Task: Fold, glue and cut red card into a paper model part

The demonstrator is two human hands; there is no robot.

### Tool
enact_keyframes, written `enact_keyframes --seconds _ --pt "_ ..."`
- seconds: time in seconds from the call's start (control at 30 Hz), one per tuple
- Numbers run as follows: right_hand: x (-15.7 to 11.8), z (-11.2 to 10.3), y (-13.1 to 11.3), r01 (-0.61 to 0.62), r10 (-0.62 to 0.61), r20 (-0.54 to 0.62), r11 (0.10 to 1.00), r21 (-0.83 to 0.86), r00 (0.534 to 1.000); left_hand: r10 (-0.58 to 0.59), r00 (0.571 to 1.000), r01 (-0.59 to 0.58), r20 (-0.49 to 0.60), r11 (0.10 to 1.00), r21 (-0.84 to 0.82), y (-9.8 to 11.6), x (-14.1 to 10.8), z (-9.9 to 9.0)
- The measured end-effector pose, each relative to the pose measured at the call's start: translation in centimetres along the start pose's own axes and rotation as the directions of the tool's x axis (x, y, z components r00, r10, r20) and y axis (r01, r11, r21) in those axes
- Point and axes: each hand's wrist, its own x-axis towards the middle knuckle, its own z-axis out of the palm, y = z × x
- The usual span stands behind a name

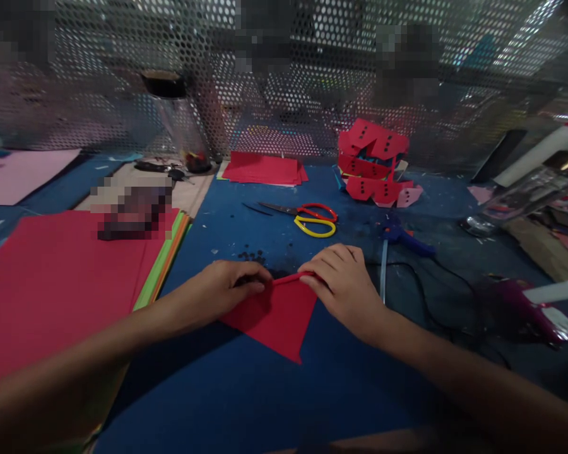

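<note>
Perforated metal screen (274, 101), blue tabletop (208, 391), dim light

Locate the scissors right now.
Near the middle of the head view: the scissors lie on the blue table beyond the right hand, with the red stack behind them and the glue gun to their right.

Red paper (279, 315), partly rolled

From here I see its far edge turned into a narrow roll, the plain, unrolled part spreading toward the near side over the blue tabletop (360, 394), one near corner pointed.
</note>
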Motion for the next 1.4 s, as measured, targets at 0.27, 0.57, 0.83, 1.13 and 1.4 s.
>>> enact_keyframes --seconds 0.27,0.57,0.83,1.13,1.4 --pt "-0.1 0.1 0.3 -0.046 0.047 -0.012 0.996 0.082 0.999 0.048 0.994 -0.040 -0.097 0.996 0.085 -0.4 0.3 0.3" --pt "-0.1 0.0 0.5 -0.021 0.020 -0.043 1.000 -0.021 0.999 0.015 0.983 0.008 -0.185 0.992 0.125 -0.2 0.1 0.8" --pt "-0.5 -0.9 -0.7 0.221 -0.220 -0.020 0.964 0.146 0.975 -0.057 0.978 0.060 -0.202 0.998 0.011 -0.6 0.3 -0.5" --pt "-0.5 -0.8 -0.2 0.323 -0.328 0.032 0.941 0.095 0.944 -0.102 0.985 0.080 -0.142 0.985 -0.152 -1.2 0.8 -1.4" --pt "-0.6 -0.8 -0.7 0.426 -0.430 0.021 0.899 0.106 0.902 0.011 0.982 0.006 -0.188 0.996 0.088 -0.4 0.3 0.3"
